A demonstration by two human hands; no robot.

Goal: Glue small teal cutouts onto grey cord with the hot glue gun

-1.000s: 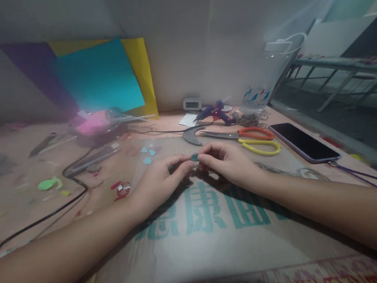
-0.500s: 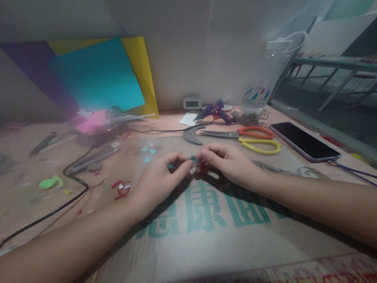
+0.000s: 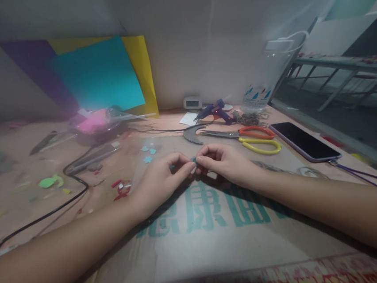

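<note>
Between my two hands is a small teal piece (image 3: 193, 159), mostly covered by fingertips, so its exact shape does not show. My left hand (image 3: 171, 172) pinches it from one side with thumb and forefinger. From the other side my right hand (image 3: 220, 160) closes on it the same way, and the fingertips of both hands nearly meet. Just beyond my left hand lie several small light-blue cut-outs, one a flower shape (image 3: 148, 159). Beyond my right hand rest scissors (image 3: 229, 134) with one orange and one yellow handle, beside a grey curved blade (image 3: 192, 135).
A blue glue gun (image 3: 212, 110) with a red light stands near a small digital clock (image 3: 193, 103). A phone (image 3: 303, 141) lies at right, a clear plastic bottle (image 3: 256, 88) behind it. At left are a black cable (image 3: 53, 211) and scraps; coloured sheets (image 3: 102, 76) lean on the wall.
The fingertips have shifted slightly around the small teal piece, with the right thumb and forefinger now covering more of it. Everything else looks the same.
</note>
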